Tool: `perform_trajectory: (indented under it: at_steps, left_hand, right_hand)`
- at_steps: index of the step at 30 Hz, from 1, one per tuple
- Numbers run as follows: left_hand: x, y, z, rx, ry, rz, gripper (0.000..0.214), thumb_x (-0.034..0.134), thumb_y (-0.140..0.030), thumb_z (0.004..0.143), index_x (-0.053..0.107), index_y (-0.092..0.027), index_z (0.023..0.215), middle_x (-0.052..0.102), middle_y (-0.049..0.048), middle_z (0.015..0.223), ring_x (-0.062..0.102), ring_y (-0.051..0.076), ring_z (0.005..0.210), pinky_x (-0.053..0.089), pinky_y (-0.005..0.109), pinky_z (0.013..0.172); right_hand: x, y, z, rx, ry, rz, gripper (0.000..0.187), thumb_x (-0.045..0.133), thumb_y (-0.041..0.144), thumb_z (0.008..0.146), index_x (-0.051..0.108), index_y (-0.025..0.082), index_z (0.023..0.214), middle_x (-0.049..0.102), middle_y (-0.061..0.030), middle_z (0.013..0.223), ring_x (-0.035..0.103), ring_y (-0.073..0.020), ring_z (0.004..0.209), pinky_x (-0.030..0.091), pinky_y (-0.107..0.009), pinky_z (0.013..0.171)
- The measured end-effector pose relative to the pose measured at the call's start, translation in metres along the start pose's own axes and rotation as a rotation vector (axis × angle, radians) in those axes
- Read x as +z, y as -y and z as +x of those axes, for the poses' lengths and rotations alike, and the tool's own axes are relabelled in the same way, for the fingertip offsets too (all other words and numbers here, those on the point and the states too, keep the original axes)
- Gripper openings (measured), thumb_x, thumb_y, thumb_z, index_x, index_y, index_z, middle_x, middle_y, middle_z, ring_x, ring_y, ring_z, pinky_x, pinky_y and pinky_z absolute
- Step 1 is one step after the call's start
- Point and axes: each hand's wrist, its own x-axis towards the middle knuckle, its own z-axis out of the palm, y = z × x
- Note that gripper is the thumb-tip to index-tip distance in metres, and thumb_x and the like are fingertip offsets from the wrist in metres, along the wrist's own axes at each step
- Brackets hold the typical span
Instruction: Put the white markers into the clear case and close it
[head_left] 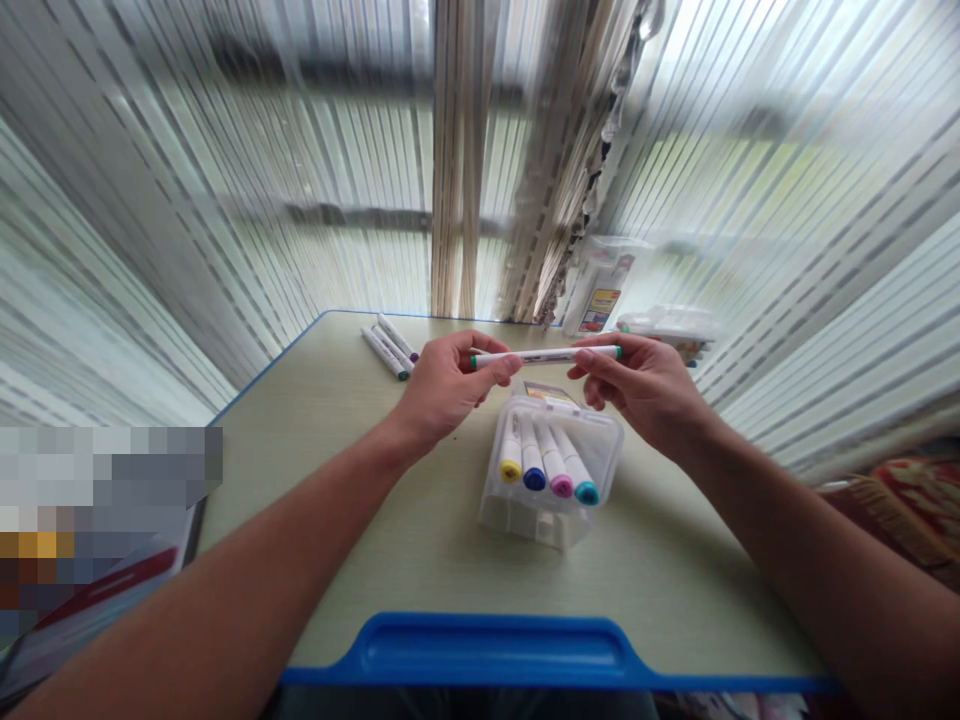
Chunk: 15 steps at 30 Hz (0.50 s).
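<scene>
Holding one white marker [546,357], green at both tips — pinched towards its left end in the left hand [450,375], towards its right end in the right hand [646,385]; raised nearly level over the pale table [375,570]. Nearer the body: one clear case [525,520] with four markers [553,460], ends yellow, blue, pink and teal. Farther left — three more white markers [383,352], lying together.
</scene>
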Motion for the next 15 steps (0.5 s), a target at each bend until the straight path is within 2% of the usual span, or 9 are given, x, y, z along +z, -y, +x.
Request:
perform_trajectory:
  at_steps: [6,15]
  left_hand:
    - [-0.0004,0.0000,0.0018,-0.002,-0.006,-0.091,0.032,0.075,-0.038,0.077,0.068,-0.011,0.093,0.069,0.0045,0.074,0.046,0.005,0.047,0.036,0.019,0.045]
    - [0.0003,-0.0023,0.0029,-0.074,-0.048,-0.257,0.023,0.057,-0.031,0.093,0.066,-0.013,0.101,0.070,0.0068,0.079,0.050,0.005,0.045,0.038,0.019,0.045]
  right_hand:
    - [0.0017,0.0041,-0.0003,0.034,-0.016,0.047,0.026,0.079,0.039,0.077,0.071,0.017,0.090,0.073,-0.0046,0.075,0.057,-0.0095,0.045,0.043,-0.023,0.042]
    - [-0.0004,0.0054,0.0000,0.056,-0.007,0.081,0.027,0.069,0.043,0.083,0.068,0.020,0.099,0.074,-0.0063,0.082,0.059,-0.0131,0.047,0.043,-0.027,0.042]
